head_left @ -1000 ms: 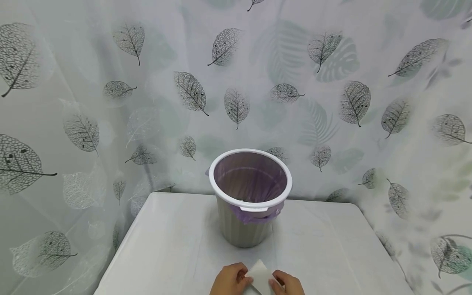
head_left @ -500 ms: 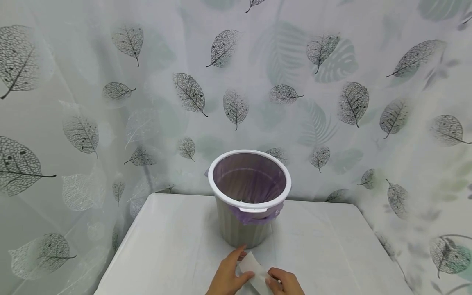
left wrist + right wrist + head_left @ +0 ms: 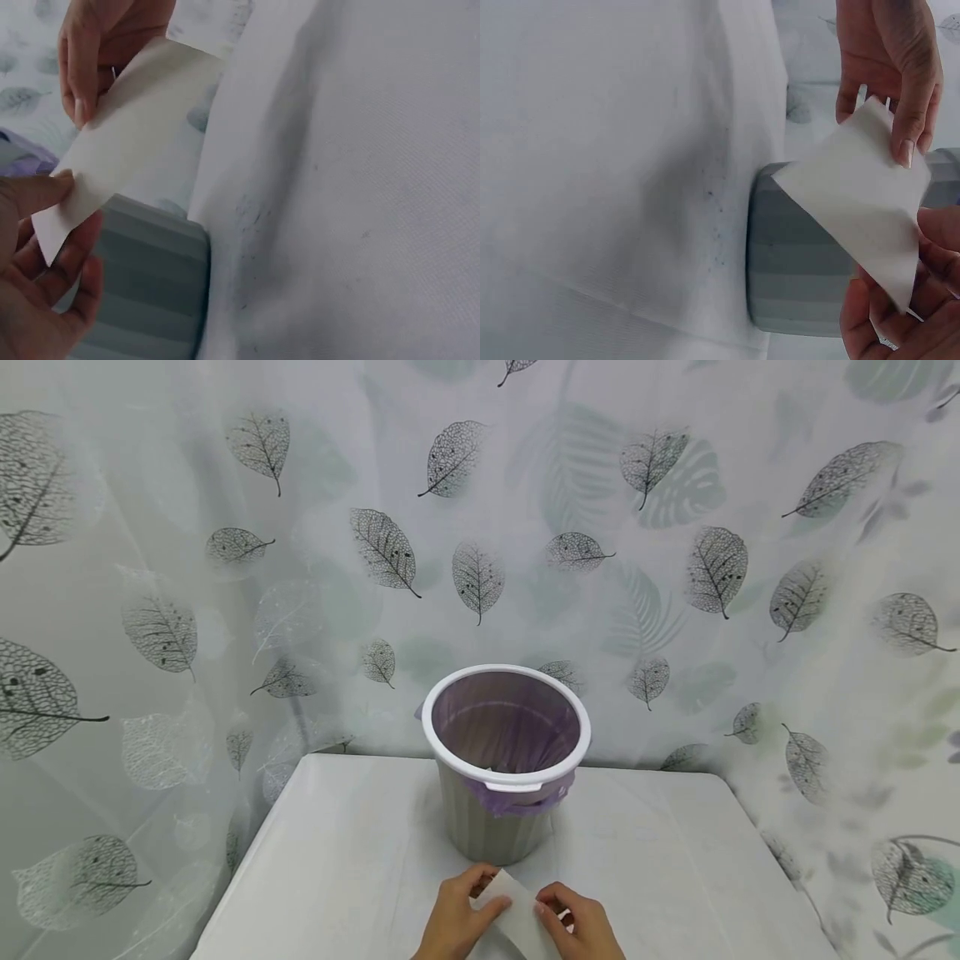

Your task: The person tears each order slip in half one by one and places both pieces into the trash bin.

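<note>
A small piece of white paper [image 3: 517, 914] is held tilted between both hands, in front of the bin. My left hand [image 3: 459, 906] pinches its left side, thumb [image 3: 45, 193] on the near face and fingers behind. My right hand [image 3: 577, 922] grips the opposite edge between thumb and curled fingers. Both wrist views show the paper [image 3: 124, 124] as a flat, slightly bent sheet with a pointed corner. In the right wrist view, the right hand [image 3: 911, 319] is at the lower right and partly cut off, while the left hand [image 3: 892, 71] reaches down from above.
A grey ribbed bin [image 3: 491, 827] with a white rim stands just beyond the hands, lined with a purple bag [image 3: 517, 718]. Beneath everything is a white-covered table [image 3: 637, 860]. A leaf-patterned curtain [image 3: 525, 510] hangs behind and along both sides.
The paper has shifted slightly up and left and turned between the hands. My left hand's fingers stretched out half a second ago and are curled again now. The bin has stayed put.
</note>
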Available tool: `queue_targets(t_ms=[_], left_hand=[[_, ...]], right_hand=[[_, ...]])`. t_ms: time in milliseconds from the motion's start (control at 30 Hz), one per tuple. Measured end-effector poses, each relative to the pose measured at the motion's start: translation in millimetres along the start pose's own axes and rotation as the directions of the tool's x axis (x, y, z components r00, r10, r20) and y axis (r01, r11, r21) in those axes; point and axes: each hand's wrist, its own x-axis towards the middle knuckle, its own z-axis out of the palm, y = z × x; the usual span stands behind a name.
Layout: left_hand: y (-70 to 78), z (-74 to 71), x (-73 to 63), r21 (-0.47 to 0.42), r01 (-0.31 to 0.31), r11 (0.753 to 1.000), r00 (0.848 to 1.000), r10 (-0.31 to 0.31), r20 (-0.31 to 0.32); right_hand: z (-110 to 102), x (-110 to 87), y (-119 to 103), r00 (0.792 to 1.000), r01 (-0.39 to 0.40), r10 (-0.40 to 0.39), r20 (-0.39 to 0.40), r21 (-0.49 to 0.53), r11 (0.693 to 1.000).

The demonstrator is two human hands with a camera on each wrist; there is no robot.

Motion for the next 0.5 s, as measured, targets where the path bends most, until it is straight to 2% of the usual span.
queue_targets(t_ms=[100, 200, 367, 500], left_hand=[[1.9, -0.1, 1.6, -0.014, -0.028, 1.0, 1.0, 0.028, -0.011], [3.7, -0.3, 2.5, -0.036, -0.032, 0.999, 0.999, 0.031, -0.024], [6.1, -1.4, 2.8, -0.053, 0.022, 0.998, 0.999, -0.024, -0.048], [9.4, -3.3, 3.7, -0.106, 0.07, 0.992, 0.994, -0.078, -0.074]], right_hand=[[1.1, 4.6, -3.1, 0.998, 0.037, -0.038, -0.04, -0.012, 0.999], [1.7, 8.3, -6.0, 0.998, 0.032, -0.033, -0.056, -0.022, 0.999], [2.8, 9.8, -10.2, 0.997, -0.033, 0.033, -0.064, 0.003, 0.999], [5.1, 10.0, -10.8, 0.993, -0.03, 0.029, -0.117, -0.005, 1.0]])
